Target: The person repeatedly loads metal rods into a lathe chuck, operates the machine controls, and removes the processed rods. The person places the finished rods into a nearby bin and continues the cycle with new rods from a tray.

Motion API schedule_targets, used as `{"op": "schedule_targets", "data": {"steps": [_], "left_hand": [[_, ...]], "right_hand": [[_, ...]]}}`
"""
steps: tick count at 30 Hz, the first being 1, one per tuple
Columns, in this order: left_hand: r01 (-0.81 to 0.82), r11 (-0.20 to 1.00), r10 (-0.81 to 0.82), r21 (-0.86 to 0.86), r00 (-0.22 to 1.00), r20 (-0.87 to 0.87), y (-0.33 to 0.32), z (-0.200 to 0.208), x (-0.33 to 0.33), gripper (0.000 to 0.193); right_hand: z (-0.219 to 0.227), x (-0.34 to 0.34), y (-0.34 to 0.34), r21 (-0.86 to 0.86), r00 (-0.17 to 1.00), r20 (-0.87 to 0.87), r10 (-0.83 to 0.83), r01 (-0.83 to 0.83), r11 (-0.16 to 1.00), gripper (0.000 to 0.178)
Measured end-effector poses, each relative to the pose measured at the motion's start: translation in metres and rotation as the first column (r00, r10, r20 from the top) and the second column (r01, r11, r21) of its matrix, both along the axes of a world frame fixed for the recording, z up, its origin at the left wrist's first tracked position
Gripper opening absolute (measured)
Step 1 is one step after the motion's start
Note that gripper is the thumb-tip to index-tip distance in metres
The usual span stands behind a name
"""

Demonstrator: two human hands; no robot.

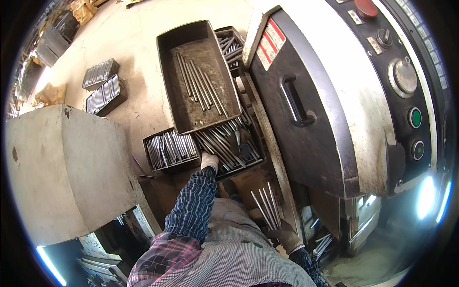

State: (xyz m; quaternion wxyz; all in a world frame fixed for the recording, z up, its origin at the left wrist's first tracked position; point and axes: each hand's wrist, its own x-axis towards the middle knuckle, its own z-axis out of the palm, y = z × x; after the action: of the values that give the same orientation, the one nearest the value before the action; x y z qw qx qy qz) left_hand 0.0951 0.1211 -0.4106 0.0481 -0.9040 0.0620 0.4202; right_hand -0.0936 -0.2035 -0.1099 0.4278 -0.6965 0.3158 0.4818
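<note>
My right hand [287, 237], in a dark-palmed work glove, is closed around several slim metal rods [267, 205] in front of my apron. The rods stand up from the fist, fanned slightly apart. My left hand [209, 161], in a whitish glove, is at the near left corner of a dark bin heaped with metal rods [215, 146]. Its fingers are too small and hidden to show whether they grip a rod or the rim. Above this bin rests a larger tray [167, 71] with several loose rods [198, 83] lying lengthwise in it. Beside the left hand stands another bin full of shiny rods [172, 148].
On the right is a machine with a black door handle [294, 100] and a control panel with a red button [366, 8] and a green button [415, 117]. A beige metal cabinet [71, 172] stands left. Two rod-filled boxes [106, 95] sit on the floor [129, 38].
</note>
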Motion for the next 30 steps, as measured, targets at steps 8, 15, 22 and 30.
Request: {"op": "schedule_targets", "data": {"steps": [8,15,22,30], "left_hand": [[-0.312,0.919,0.349,-0.240,0.928,0.130,0.002,-0.043,-0.020,0.034],[-0.593,0.674,0.686,-0.441,0.723,0.077,0.019,-0.007,-0.023,0.032],[-0.790,0.247,0.883,-0.560,0.422,-0.205,0.045,0.047,-0.043,0.061],[-0.766,0.226,0.821,-0.602,0.482,-0.305,0.072,0.181,-0.086,0.066]], "right_hand": [[-0.001,0.018,0.003,-0.051,0.971,-0.003,0.238,-0.238,0.970,0.059],[-0.009,0.042,0.026,-0.050,0.949,-0.015,0.316,-0.316,0.947,0.047],[-0.071,0.057,0.052,-0.166,0.852,0.020,0.523,-0.514,0.842,0.041],[-0.052,0.110,0.112,-0.058,0.876,0.012,0.482,-0.480,0.875,0.040]]}}
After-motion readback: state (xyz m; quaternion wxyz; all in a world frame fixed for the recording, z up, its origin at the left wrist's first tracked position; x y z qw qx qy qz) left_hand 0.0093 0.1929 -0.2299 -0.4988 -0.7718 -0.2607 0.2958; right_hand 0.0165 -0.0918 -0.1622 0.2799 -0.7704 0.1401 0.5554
